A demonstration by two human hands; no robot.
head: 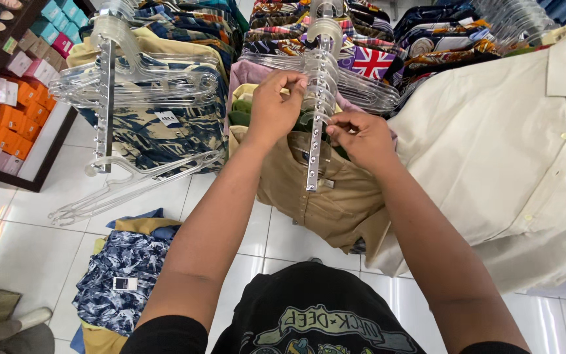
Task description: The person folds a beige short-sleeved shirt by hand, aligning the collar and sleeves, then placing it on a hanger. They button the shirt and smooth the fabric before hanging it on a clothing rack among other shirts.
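My left hand pinches the top of a clear plastic hanger hung on a slanted metal display arm. My right hand grips a hanger just right of that arm, lower down. Beneath both hands hangs a tan shirt, with a green garment and a pink one behind it. Several more clear hangers crowd the arm above my hands.
A cream shirt hangs at the right. A second display arm at the left carries clear hangers and a blue camouflage shirt. Folded patterned shirts lie on the white tile floor. Shelves with orange boxes stand far left.
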